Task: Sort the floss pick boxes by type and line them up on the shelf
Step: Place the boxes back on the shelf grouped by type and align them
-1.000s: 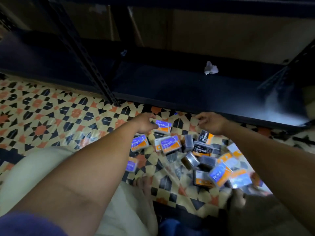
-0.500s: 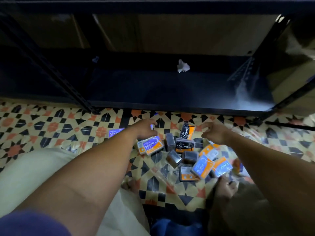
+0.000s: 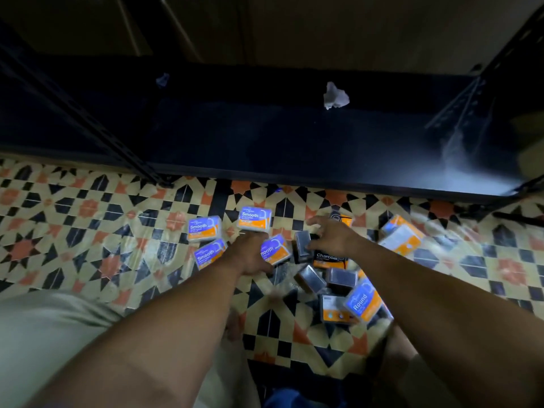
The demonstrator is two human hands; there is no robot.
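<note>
Floss pick boxes lie scattered on the patterned tile floor in front of a low black shelf (image 3: 294,148). Three purple-and-orange Smooth boxes (image 3: 204,228) sit together at the left. My left hand (image 3: 250,254) lies over the left end of a further Smooth box (image 3: 278,250), thumb curled along its lower edge. My right hand (image 3: 332,237) hovers with spread fingers over the black Charcoal boxes (image 3: 328,257), its thumb touching a grey box (image 3: 303,245). A Round box (image 3: 363,300) and more grey boxes (image 3: 341,278) lie nearer me.
A crumpled white paper (image 3: 335,95) sits on the shelf board, a smaller scrap (image 3: 162,79) further left. A slanted black shelf post (image 3: 88,119) meets the floor at the left. More orange-and-white boxes (image 3: 401,237) lie at the right. My knees frame the bottom.
The Smooth boxes now lie grouped at the left. My left hand has come down onto another Smooth box. My right hand has moved left over the Charcoal boxes with its fingers spread.
</note>
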